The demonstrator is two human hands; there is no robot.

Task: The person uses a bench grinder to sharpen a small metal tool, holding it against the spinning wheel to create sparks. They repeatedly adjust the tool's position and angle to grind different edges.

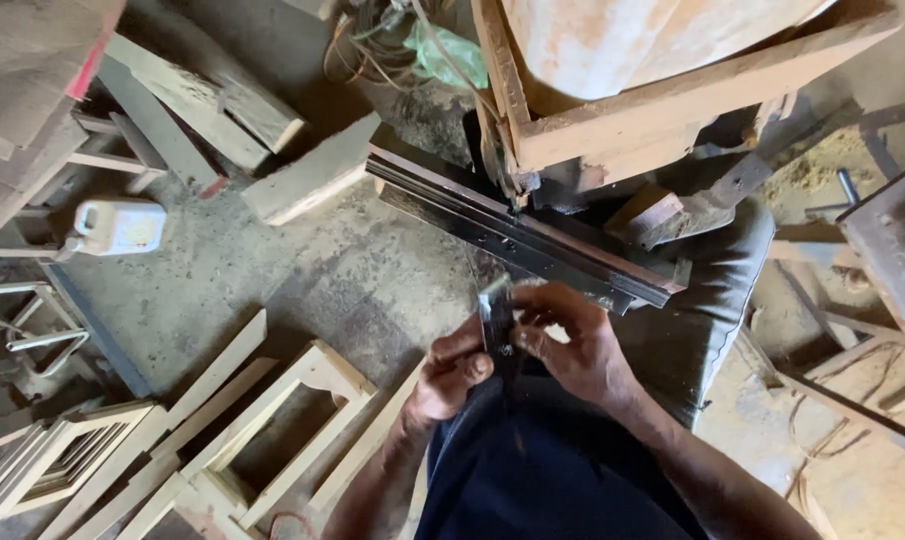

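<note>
Two hands grip a small dark metal piece just below a long steel rail.

The metal piece (pixel 496 320) stands roughly upright between both hands, over the person's dark-clothed lap; the left hand (pixel 453 375) pinches its lower part with curled fingers, and the right hand (pixel 578 345) closes around its right side. Just above lies the dark steel rail (pixel 518 235), slanting from upper left to lower right under a wooden frame (pixel 673 105). Far left, a white plastic jug (pixel 118 225) stands capped on the concrete floor (pixel 313 275); its contents cannot be seen. Pale wooden frames (pixel 273 420) crowd the lower left, leaving bare floor between jug and rail.
</note>
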